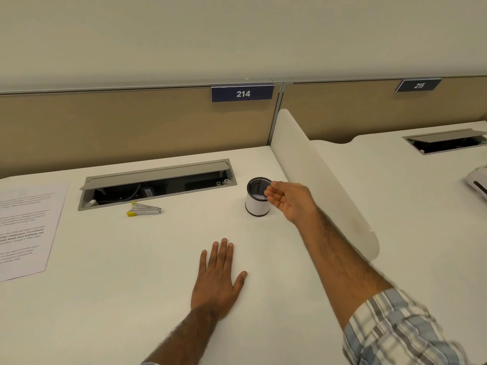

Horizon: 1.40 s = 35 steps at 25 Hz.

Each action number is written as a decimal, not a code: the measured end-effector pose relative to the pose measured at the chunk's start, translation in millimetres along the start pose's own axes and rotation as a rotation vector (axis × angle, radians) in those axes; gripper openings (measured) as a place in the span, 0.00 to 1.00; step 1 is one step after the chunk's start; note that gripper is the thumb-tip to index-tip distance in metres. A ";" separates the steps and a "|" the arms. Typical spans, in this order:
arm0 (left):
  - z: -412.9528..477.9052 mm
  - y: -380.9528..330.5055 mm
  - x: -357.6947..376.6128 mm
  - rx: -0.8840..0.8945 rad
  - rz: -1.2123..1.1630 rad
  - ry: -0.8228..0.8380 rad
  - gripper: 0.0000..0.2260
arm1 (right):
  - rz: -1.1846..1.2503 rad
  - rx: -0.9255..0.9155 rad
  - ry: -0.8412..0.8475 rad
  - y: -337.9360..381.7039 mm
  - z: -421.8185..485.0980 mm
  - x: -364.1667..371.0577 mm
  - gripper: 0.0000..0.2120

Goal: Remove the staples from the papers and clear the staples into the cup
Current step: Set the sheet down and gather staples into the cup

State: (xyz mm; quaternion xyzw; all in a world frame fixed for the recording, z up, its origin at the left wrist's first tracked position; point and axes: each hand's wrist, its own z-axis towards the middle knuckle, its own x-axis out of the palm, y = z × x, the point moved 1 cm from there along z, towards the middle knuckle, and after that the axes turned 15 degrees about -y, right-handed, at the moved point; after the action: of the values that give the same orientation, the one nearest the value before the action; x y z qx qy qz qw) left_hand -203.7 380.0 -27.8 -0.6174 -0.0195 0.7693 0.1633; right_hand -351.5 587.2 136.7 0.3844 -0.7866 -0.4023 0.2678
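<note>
The right hand [287,198] is held with curled fingers over the rim of the cup [257,205], any staple in them too small to be told, the left hand [218,281] laid flat on the desk [131,259], the papers [25,227] set well left; the cup could be knocked over on withdrawal.

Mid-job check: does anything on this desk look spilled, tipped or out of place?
Nothing stands out. The white mesh cup with a black rim stands upright, the right hand at its rim; the yellow-tipped metal staple remover and the printed paper sheet lie flat on the white desk. The left hand rests flat. No loose staples show.
</note>
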 end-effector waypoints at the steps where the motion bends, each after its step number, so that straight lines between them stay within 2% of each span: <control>1: 0.1 0.0 -0.1 0.001 -0.002 -0.004 0.34 | -0.092 -0.087 -0.029 4.4 5.9 6.6 0.02; 3: 0.6 -0.4 -0.7 0.007 -0.012 0.001 0.34 | -0.352 -0.296 -0.094 8.3 16.4 19.8 0.04; 7: 0.9 0.5 -0.5 0.000 -0.011 -0.006 0.34 | -1.097 -0.758 -0.138 6.6 26.3 38.0 0.07; 9: 1.0 0.3 0.4 -0.001 -0.008 0.001 0.34 | -1.349 -0.854 -0.109 8.2 21.9 40.2 0.08; 11: 0.8 0.0 1.3 0.001 -0.005 0.006 0.34 | -1.486 -0.919 -0.095 11.4 19.9 40.2 0.09; 14: 1.3 -0.2 1.0 0.001 -0.002 0.005 0.35 | -1.548 -0.994 -0.117 15.9 21.7 37.6 0.07; 16: 1.4 -0.2 1.0 -0.001 -0.008 0.013 0.35 | -1.481 -0.996 -0.134 17.5 23.7 35.1 0.04; 18: 0.9 -0.6 0.7 -0.001 -0.010 0.010 0.34 | -1.348 -0.987 -0.123 18.2 26.1 31.9 0.06; 21: 0.7 -0.8 -0.9 -0.002 -0.015 0.022 0.35 | -1.027 -0.948 -0.035 11.0 23.3 22.4 0.10; 24: 1.7 -1.6 -1.1 0.006 -0.008 0.023 0.35 | -0.822 -1.015 -0.077 -22.4 12.4 -10.7 0.15; 26: 1.9 -1.4 -1.1 0.006 0.006 0.030 0.35 | -0.965 -1.036 -0.058 -62.1 11.4 -43.2 0.19; 28: 1.5 -0.8 0.4 0.005 0.025 0.041 0.35 | -1.349 -0.957 0.027 -98.9 13.8 -72.6 0.28; 30: 1.6 -0.5 0.9 0.008 0.025 0.047 0.35 | -1.633 -0.892 0.082 -125.0 15.4 -93.4 0.31; 32: 1.9 -0.6 1.4 0.005 0.024 0.049 0.35 | -1.727 -0.932 0.126 -136.8 9.9 -103.9 0.32; 35: 1.4 -1.5 1.2 0.001 0.022 0.045 0.35 | -1.739 -1.015 0.177 -144.5 -1.2 -110.8 0.33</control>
State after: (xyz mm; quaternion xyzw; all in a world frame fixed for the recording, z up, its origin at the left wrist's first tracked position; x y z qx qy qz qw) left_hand -204.9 382.0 -28.3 -0.6346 -0.0085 0.7570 0.1556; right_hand -232.2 622.5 3.8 0.6934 0.0535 -0.7150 0.0708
